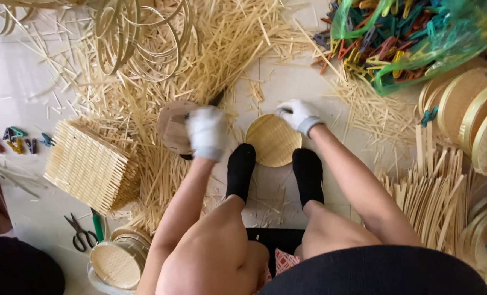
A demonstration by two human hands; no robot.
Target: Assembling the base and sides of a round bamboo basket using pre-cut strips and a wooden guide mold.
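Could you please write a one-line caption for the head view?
Gloved left hand grips a dark tool; right hand steadies a round bamboo tray.

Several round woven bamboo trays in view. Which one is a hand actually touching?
The round woven tray on the floor between the black-socked feet; the right hand touches its top rim. The trays at bottom left lie untouched by the scissors.

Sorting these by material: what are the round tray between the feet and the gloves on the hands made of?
The round tray looks like woven bamboo strips, pale yellow and matte, its weave lines visible. The gloves on the left hand and right hand appear white knitted fabric, likely cotton.
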